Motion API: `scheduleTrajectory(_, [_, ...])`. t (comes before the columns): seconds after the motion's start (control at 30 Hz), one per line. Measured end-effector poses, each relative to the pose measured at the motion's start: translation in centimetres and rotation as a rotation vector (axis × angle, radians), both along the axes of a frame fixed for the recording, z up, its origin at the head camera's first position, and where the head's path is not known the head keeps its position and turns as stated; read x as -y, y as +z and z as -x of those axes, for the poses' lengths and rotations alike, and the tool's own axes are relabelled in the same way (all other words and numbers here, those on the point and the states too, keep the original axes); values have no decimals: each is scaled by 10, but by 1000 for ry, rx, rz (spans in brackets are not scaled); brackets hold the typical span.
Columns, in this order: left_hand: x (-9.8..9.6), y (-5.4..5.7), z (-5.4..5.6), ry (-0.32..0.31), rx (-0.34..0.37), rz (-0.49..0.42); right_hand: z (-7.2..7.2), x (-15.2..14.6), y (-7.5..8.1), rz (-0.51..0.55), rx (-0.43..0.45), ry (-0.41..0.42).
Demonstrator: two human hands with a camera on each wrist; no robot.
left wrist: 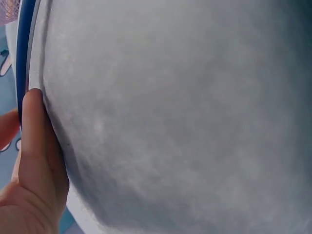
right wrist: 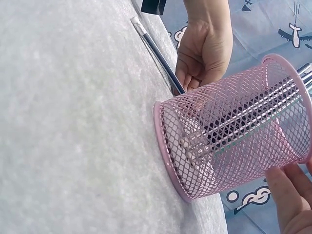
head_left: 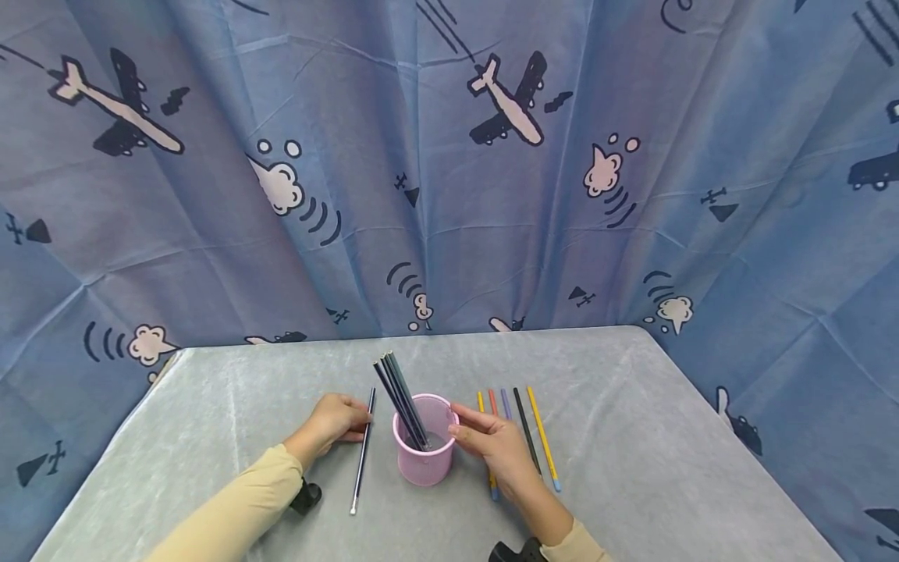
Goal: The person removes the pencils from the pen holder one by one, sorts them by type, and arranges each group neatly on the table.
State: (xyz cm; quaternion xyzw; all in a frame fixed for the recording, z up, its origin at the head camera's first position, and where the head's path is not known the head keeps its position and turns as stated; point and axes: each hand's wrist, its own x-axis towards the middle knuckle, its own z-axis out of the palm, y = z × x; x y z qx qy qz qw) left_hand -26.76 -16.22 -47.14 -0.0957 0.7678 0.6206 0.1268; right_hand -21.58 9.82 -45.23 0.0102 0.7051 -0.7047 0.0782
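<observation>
My left hand pinches a dark blue pencil just left of a pink mesh pencil cup. This pencil lies low at the table, its white eraser end pointing toward me. In the left wrist view the pencil runs between thumb and fingers at the left edge. My right hand holds the cup by its right rim with thumb and fingers. The cup stands upright. Inside it several dark pencils lean to the left, their lower ends showing through the mesh.
Right of the cup several pencils lie side by side: yellow, black, purple, red and another yellow one, partly behind my right hand. A pale cloth covers the table. A blue curtain with airplane prints hangs behind.
</observation>
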Motion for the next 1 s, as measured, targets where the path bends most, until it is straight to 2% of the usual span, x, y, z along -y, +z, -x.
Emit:
scheduleTrajectory(0.3, [-4, 3, 2, 46, -14, 101, 0, 0, 0, 0, 3, 1])
scheduleTrajectory(0.47, [-7, 4, 1, 65, -38, 132, 1, 0, -1, 21, 22, 3])
scheduleTrajectory(0.63, [-9, 4, 0, 79, -42, 200, 1, 0, -1, 14, 21, 1])
scheduleTrajectory(1.0, [-12, 2, -1, 50, -119, 307, 0, 0, 0, 17, 20, -7])
